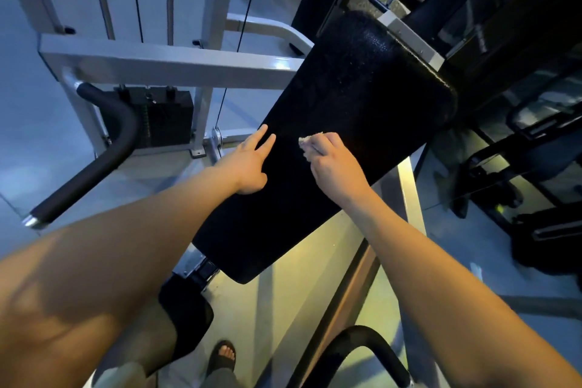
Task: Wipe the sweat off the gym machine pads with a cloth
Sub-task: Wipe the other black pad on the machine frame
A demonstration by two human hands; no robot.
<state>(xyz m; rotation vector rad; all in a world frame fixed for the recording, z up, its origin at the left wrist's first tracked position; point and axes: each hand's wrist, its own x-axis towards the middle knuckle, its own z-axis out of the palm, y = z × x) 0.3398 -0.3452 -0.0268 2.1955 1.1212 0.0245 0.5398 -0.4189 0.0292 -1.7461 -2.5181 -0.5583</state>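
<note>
Head view: both hands on the black pad [352, 98].
The left hand [248, 164] lies flat, fingers straight, at the pad's left edge; the right hand [335, 164] curls round a pale cloth [307, 143] mid-pad.

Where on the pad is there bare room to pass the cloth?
Bare pad runs from the hands up to the grey bracket, and from the wrists down to its lower end. Crowded: mid-pad, where the left hand rests beside the right hand gripping the cloth.
</note>
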